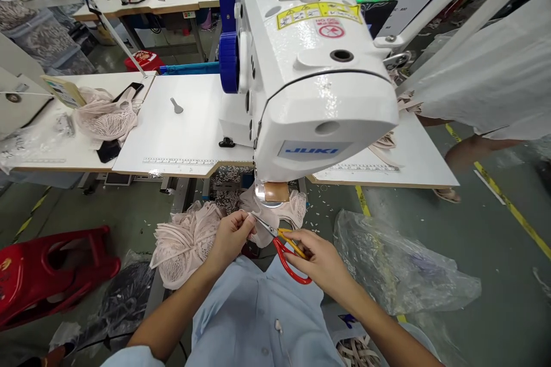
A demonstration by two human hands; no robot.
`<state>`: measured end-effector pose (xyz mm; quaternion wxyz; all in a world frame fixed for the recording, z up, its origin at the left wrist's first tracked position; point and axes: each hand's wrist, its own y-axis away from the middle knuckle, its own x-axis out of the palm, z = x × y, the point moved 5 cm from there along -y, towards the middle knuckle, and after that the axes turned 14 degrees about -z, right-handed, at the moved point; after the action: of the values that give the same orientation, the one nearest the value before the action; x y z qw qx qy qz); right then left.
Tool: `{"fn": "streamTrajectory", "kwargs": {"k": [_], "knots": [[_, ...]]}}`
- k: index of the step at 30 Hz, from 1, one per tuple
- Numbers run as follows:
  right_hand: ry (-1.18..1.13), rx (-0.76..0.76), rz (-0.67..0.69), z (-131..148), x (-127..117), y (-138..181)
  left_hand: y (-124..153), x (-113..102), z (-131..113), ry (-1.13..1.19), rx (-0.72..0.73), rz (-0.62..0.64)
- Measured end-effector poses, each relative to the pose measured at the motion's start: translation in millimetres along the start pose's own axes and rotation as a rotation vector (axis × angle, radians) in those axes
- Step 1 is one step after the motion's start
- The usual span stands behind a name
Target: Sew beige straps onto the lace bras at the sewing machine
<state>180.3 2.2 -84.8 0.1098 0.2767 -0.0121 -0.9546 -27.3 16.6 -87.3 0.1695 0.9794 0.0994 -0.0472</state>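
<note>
In my right hand [316, 255] are scissors [284, 252] with one red and one yellow handle loop. Their blades point up and left, and the tips reach the fingertips of my left hand [235, 234]. My left thumb and finger are pinched on the edge of a pale pink fabric piece [266, 232], which hangs below the head of the white sewing machine [318, 120]. The exact spot between the fingertips is too small to make out. Left of that hand bulges a bundle of pale pink mesh fabric [187, 241].
The white sewing table [185, 126] has a small grey metal piece [176, 106] on it. More pink mesh [107, 114] lies at the left. On the floor are a red stool [47, 275] and a clear plastic bag [404, 266]. A person in white clothing [486, 74] stands at the right.
</note>
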Motion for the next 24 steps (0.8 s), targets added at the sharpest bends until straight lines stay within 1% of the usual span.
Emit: {"fn": "streamTrajectory", "kwargs": {"k": [9,17,24], "knots": [[0.039,-0.037,-0.019,-2,-6,7,1,6,10,-0.004,0.018,-0.023],[0.042,0.068,0.04,-2,-6,1,3,9,12,-0.026,0.029,-0.034],[0.012,0.06,0.021,-4,-2,1,3,6,12,0.008,-0.006,-0.042]]}}
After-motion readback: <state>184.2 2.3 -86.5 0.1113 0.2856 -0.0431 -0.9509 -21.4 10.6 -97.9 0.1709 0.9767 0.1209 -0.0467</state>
